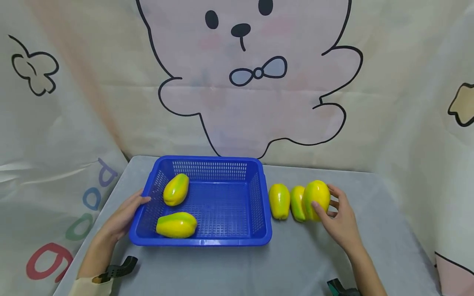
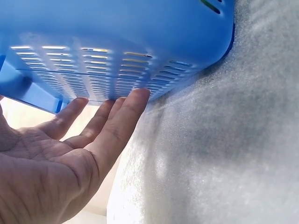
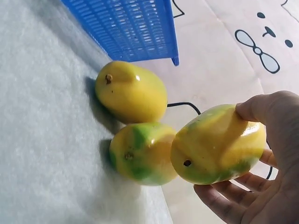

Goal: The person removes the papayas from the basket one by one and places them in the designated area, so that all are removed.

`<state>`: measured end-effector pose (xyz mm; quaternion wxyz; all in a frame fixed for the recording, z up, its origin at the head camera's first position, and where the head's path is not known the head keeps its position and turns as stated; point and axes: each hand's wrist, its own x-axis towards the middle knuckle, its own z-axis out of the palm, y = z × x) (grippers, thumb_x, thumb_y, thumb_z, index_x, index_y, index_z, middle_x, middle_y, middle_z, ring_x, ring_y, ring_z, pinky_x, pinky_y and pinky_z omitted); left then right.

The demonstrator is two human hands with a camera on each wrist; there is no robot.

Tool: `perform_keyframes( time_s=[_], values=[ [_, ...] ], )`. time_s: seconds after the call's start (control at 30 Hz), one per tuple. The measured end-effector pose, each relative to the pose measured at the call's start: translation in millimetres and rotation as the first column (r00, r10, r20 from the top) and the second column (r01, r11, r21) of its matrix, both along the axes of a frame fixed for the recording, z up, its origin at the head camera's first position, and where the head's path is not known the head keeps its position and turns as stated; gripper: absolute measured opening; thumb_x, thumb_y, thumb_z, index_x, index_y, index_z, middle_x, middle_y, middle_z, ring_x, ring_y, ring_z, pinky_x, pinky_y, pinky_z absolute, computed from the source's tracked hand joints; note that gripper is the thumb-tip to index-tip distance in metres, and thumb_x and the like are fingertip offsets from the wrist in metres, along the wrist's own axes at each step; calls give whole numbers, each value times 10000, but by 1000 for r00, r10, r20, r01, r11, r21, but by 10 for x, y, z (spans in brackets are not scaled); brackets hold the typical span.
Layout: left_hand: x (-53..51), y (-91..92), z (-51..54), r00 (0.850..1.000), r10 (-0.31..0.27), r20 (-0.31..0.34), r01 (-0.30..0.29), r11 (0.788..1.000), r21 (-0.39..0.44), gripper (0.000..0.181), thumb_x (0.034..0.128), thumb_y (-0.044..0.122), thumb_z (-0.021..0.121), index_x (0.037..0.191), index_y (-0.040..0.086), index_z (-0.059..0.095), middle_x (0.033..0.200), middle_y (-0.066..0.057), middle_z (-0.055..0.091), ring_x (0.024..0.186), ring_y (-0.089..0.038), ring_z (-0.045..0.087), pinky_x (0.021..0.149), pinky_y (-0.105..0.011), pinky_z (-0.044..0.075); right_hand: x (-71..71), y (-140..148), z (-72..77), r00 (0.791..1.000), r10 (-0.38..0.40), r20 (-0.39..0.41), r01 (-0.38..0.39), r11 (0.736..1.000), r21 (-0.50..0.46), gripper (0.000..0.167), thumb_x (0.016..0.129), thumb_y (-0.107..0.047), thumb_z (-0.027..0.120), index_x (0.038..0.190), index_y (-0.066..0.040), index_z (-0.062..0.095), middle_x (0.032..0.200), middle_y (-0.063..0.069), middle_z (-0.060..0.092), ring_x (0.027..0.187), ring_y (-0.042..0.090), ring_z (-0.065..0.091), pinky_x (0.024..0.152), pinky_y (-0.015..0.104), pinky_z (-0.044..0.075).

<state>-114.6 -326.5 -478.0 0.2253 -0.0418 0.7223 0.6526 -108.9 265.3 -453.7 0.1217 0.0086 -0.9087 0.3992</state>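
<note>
Over grey cloth [image 1: 229,271] | cartoon backdrop [image 1: 237,111] | hands [image 1: 124,216] [image 1: 341,226]: left gripping basket [image 1: 200,241], right curled round fruit [image 1: 316,197]

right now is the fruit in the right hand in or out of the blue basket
Out: the right hand holds the fruit to the right of the blue basket, with two other fruits between them.

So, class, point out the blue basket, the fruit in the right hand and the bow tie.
Blue basket [image 1: 229,241]: head view, on its near rim.
Held fruit [image 3: 217,145]: right wrist view, middle of its skin.
Bow tie [image 1: 258,73]: head view, central knot.
</note>
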Motion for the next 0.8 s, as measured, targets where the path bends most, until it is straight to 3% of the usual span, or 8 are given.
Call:
perform_keyframes(
  time_s=[0.07,0.2,0.27,0.33,0.5,0.63,0.7,0.8],
  values=[
    [0,6,-4,1000,2,6,-2,1000,4,731,1138,426,377,1712,122,41,1577,-260,446,1167,-211,677,983,-457,627,17,33,-31,1000,-18,14,18,1000,7,701,1004,-279,727,1582,-76,387,1531,245,504,1164,316,617,780,18,473],
    [3,10,-14,1000,6,5,-6,1000,15,729,1139,426,377,1709,112,48,1557,-239,473,1164,-204,676,978,-433,628,17,105,-67,998,-40,42,39,999,18,698,1005,-319,726,1582,-99,402,1527,229,512,1104,19,555,774,29,476],
    [1,10,-18,1000,9,1,-9,1000,20,732,1138,434,382,1709,116,52,1548,-224,488,1163,-201,678,977,-431,629,2,143,-70,998,-39,41,38,999,31,692,1005,-323,726,1582,-106,411,1525,223,517,1077,-27,532,769,27,473],
    [1,5,-19,1000,10,-2,-10,1000,27,730,1139,436,382,1710,123,53,1527,-196,515,1161,-201,683,976,-438,630,-7,181,-71,999,-29,32,28,999,44,690,1005,-314,725,1584,-101,415,1520,227,523,1098,56,596,765,23,466],
    [9,-12,-10,1000,2,-6,-2,999,50,720,1142,419,377,1709,120,51,1440,-85,592,1153,-194,698,969,-445,633,-7,257,-85,1000,-5,25,3,998,58,703,1009,-301,721,1598,-86,402,1513,239,525,1173,432,642,756,26,456],
    [13,-20,0,1000,2,-13,-1,999,49,710,1144,402,371,1707,108,53,1425,-65,595,1148,-184,696,963,-431,634,2,294,-117,998,-7,62,2,997,74,731,1010,-329,718,1609,-77,382,1525,256,514,1193,473,642,759,72,464],
    [12,-17,2,1000,3,-12,-3,999,42,709,1144,404,371,1706,106,57,1438,-81,584,1149,-185,693,965,-431,634,-8,315,-136,997,-13,80,6,996,85,735,1014,-342,710,1611,-76,376,1526,267,509,1197,488,642,790,142,524],
    [5,-3,5,1000,6,-12,-6,999,34,712,1142,413,375,1708,112,64,1478,-130,552,1159,-194,686,977,-450,630,-36,348,-157,995,-19,102,9,995,95,739,1022,-362,693,1620,-80,361,1530,283,498,1214,517,630,837,348,622]
  ],
)
